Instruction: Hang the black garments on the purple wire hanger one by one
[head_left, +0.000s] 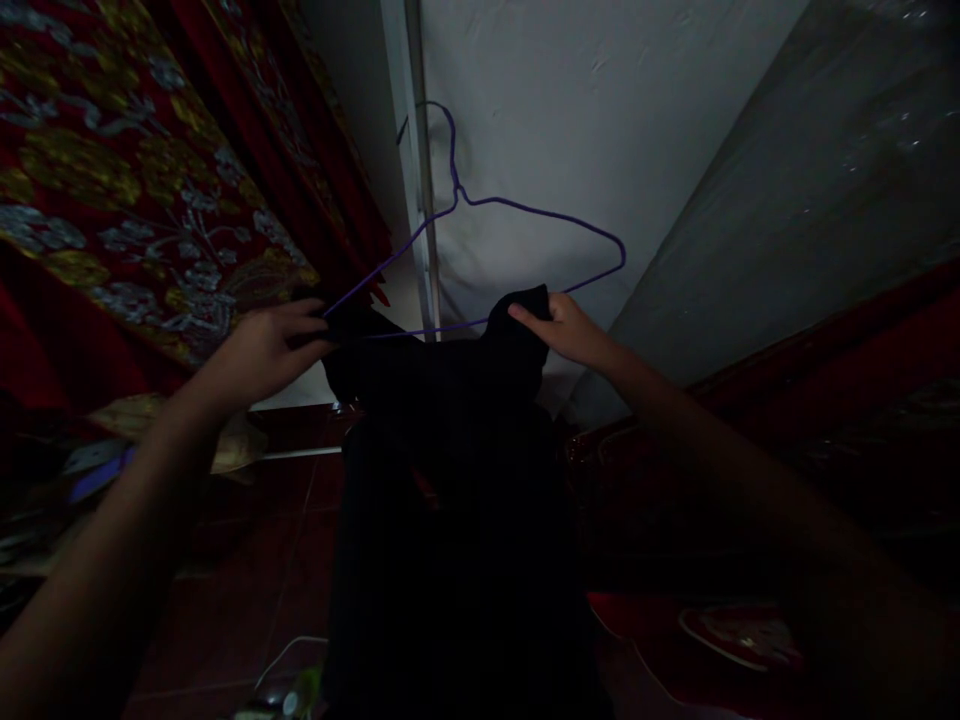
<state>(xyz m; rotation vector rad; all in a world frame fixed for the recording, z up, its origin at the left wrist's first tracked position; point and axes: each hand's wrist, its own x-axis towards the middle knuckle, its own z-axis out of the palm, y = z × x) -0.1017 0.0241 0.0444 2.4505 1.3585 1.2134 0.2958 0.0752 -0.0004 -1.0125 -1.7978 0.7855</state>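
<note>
The dark garment (450, 470) looks soft and limp, likely to sag and slide, so its shoulders seem the best places to hold; the purple wire hanger (525, 215) looks light and springy. The garment hangs below the hanger, its upper edge at the hanger's lower bar. The left hand (259, 350) pinches cloth at the hanger's left tip; the right hand (574, 325) pinches a raised fold under the hanger's right end
</note>
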